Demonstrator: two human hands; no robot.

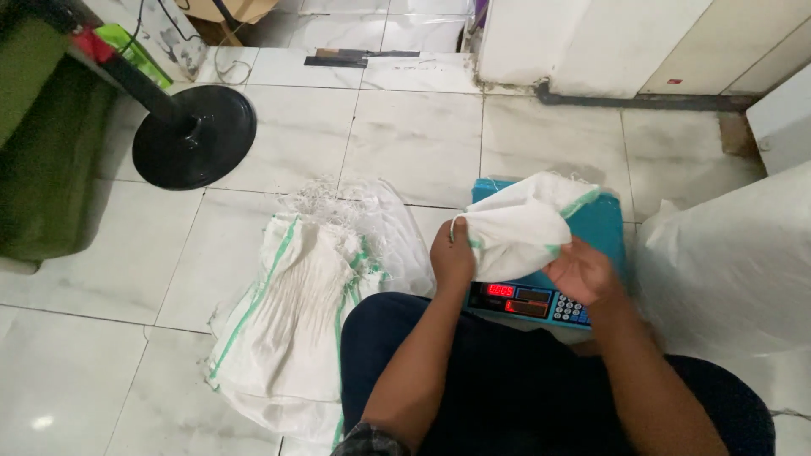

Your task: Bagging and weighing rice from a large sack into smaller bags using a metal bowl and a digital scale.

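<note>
Two bare hands work a small white woven sack with green edge stripes, held just above a blue electronic weighing scale on a pale tiled floor. The head view shows the left hand closed on the sack's left rim, fingers pinching the fabric, while the right hand grips its lower right edge, fingers curled under the cloth. The sack sags and folds between the two grips, so it looks light, limp and probably slick to the touch; its hemmed mouth seems the firmest place to take hold, as the frayed threads along the top would likely slip or pull loose. A pile of similar empty sacks lies flat to the left, beside the person's knee. A large filled white sack crowds the scale's right side, leaving little room there. Open floor stretches ahead and to the left, up to a black round stand base and a dark green cover.
</note>
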